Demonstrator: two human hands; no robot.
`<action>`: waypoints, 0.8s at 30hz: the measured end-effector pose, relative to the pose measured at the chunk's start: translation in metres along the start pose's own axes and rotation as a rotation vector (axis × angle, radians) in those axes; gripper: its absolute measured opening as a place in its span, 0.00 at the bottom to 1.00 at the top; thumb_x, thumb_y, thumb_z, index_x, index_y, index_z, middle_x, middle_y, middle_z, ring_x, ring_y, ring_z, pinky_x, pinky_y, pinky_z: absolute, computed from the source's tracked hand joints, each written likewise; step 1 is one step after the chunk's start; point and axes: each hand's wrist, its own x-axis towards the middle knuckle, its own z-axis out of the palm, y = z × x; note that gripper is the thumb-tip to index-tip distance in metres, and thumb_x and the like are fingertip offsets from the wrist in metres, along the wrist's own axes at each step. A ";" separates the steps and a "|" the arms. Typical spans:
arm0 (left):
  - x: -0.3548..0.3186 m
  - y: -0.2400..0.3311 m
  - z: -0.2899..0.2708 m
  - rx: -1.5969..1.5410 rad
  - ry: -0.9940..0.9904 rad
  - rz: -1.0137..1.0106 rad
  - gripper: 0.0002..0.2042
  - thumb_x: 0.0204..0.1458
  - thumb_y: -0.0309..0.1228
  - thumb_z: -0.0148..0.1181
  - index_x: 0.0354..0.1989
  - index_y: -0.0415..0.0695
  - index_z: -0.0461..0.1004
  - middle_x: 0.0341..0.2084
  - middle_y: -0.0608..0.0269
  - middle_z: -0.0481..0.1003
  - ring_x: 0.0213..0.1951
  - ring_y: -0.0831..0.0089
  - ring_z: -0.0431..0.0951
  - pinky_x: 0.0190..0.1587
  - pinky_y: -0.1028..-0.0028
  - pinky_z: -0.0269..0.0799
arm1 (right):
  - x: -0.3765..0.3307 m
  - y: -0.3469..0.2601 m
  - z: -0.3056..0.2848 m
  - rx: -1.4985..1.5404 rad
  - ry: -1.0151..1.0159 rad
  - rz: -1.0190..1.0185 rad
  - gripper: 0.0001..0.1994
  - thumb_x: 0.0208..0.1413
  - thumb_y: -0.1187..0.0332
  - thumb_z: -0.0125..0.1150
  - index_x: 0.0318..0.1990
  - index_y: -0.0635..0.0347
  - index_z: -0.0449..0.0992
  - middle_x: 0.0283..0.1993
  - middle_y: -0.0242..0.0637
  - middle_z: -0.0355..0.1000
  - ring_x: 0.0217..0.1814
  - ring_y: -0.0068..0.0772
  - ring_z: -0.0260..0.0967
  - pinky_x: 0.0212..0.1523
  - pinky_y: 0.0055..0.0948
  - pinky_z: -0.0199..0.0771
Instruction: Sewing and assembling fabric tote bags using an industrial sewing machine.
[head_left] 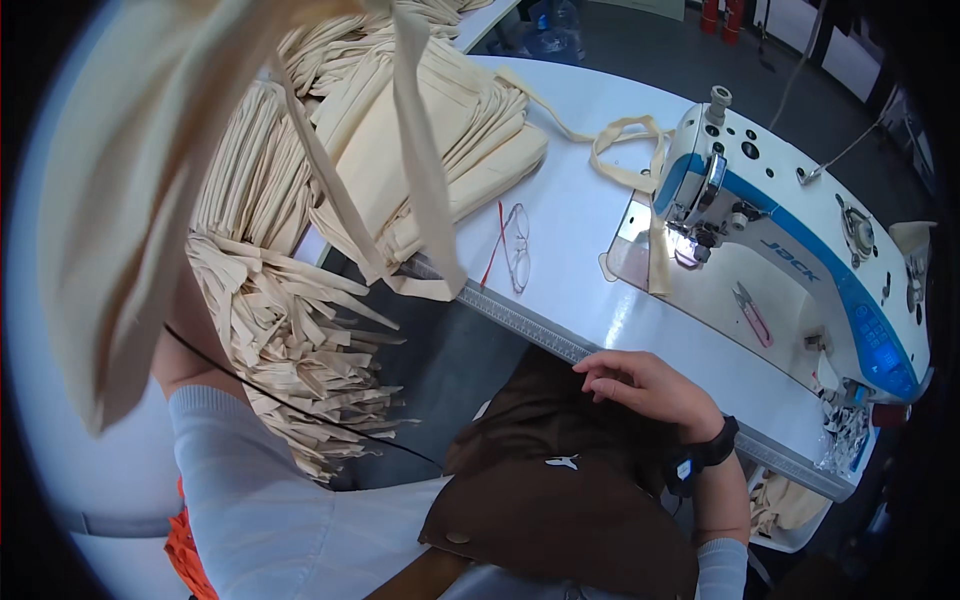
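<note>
Left of the sewing machine (800,215), the cream cloth (130,190) hangs long, slanting down away from it, nearer the left forearm (188,345); the left hand is hidden, grip unclear. The right hand (655,392), empty, loosely curled, is nearer the machine.

White table (570,225), dark grey floor (640,60)
Ruler strip (530,327) — table's near edge; red cylinders (733,20) — beyond far edge.

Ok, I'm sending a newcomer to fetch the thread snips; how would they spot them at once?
Find the white-and-blue sewing machine on the white table. On its pale bed, right of the cream strap near the lit needle area, lie the snips. Their pink handles set them apart from the cream strap.
</note>
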 end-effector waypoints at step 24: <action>0.156 -0.323 0.056 -0.021 -0.213 -0.146 0.23 0.73 0.38 0.59 0.67 0.33 0.73 0.58 0.45 0.83 0.56 0.48 0.87 0.63 0.50 0.83 | 0.139 0.015 0.054 -1.198 0.707 -0.339 0.19 0.65 0.66 0.71 0.60 0.53 0.75 0.60 0.46 0.73 0.40 0.52 0.84 0.40 0.50 0.85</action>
